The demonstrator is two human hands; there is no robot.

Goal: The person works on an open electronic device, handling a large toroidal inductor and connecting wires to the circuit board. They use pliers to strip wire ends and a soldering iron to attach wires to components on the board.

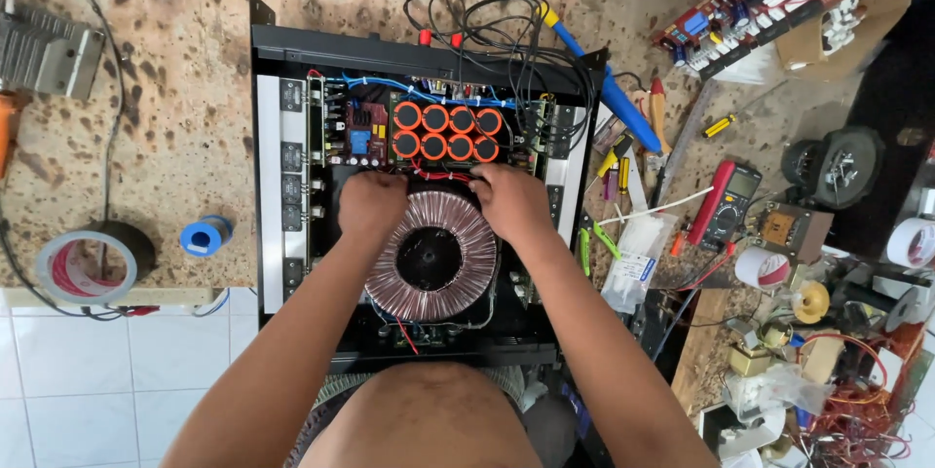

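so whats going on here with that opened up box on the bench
A person leans over an open black electronics case on a worn workbench. Both hands rest at the far edge of the big copper-wound ring coil, left hand and right hand, just below a cluster of eight orange-topped capacitors. What the fingers grip is hidden. A red multimeter, screwdrivers and tape rolls lie around.

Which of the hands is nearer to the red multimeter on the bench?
The right hand. It rests at the big copper coil's upper right edge, toward the red multimeter; the left hand sits farther, at its upper left.
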